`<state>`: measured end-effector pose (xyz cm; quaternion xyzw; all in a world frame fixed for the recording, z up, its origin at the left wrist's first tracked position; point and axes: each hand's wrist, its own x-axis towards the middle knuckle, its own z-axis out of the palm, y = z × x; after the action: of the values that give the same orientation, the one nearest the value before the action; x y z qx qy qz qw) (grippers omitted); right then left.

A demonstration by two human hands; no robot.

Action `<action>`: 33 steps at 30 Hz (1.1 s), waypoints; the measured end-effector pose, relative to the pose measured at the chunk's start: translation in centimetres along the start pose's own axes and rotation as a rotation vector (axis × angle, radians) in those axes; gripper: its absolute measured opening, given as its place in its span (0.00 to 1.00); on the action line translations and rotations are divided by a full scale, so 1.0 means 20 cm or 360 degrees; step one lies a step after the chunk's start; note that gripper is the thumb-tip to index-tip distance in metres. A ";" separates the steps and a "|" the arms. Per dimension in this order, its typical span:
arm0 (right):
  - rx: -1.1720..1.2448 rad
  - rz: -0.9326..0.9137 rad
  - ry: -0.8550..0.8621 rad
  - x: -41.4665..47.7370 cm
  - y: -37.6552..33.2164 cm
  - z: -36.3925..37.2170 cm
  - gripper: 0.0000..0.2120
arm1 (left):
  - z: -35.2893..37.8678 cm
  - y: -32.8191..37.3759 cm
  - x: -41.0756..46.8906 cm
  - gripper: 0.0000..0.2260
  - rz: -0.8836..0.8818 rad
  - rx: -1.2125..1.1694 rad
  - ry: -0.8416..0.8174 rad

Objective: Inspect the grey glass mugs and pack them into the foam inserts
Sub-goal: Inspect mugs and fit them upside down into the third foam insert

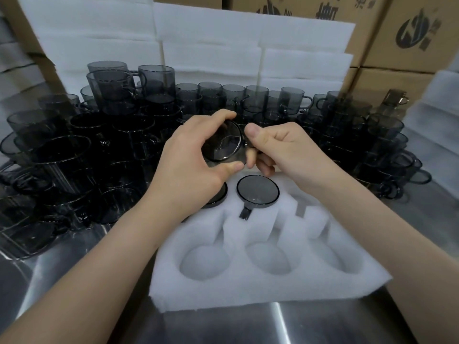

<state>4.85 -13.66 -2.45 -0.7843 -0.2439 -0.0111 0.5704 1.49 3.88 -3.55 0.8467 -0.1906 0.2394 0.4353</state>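
Observation:
Both hands hold one grey glass mug [223,145] up above the foam insert [268,291], its mouth turned toward me. My left hand [191,160] grips the mug's body with thumb and fingers curled round it. My right hand [280,150] pinches the handle on the mug's right side. In the insert's far row, one mug [257,191] sits in a pocket with its handle pointing toward me. A second packed mug [218,198] is mostly hidden under my left wrist. Three near pockets are empty.
Many loose grey mugs [99,150] crowd the steel table [285,326] on the left and behind, some stacked. More mugs [377,145] stand at the right. White foam sheets [223,50] lean at the back, in front of cardboard boxes [409,33].

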 end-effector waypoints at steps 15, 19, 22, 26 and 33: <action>0.0552 -0.0097 -0.0149 0.00 0.02 -0.03 0.12 | 0.00 0.00 0.00 0.26 -0.0113 -0.0455 0.0124; 0.0608 -0.0096 -0.0137 0.01 0.02 -0.05 0.08 | 0.00 -0.01 0.00 0.26 -0.0106 -0.0497 0.0123; 0.0600 -0.0089 0.0049 0.01 0.02 -0.05 0.06 | 0.00 -0.01 0.00 0.28 -0.0083 -0.0580 0.0104; 0.0385 -0.0062 0.0127 0.02 0.02 -0.05 0.12 | 0.01 -0.02 0.00 0.30 -0.0023 -0.0674 -0.0005; 0.0384 -0.0021 -0.0264 0.00 0.00 -0.03 0.25 | 0.00 -0.01 -0.01 0.32 0.0039 -0.0498 -0.0297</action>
<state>5.04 -14.20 -2.17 -0.7067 -0.2949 0.0793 0.6383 1.43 4.07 -3.79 0.7849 -0.2754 0.1324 0.5391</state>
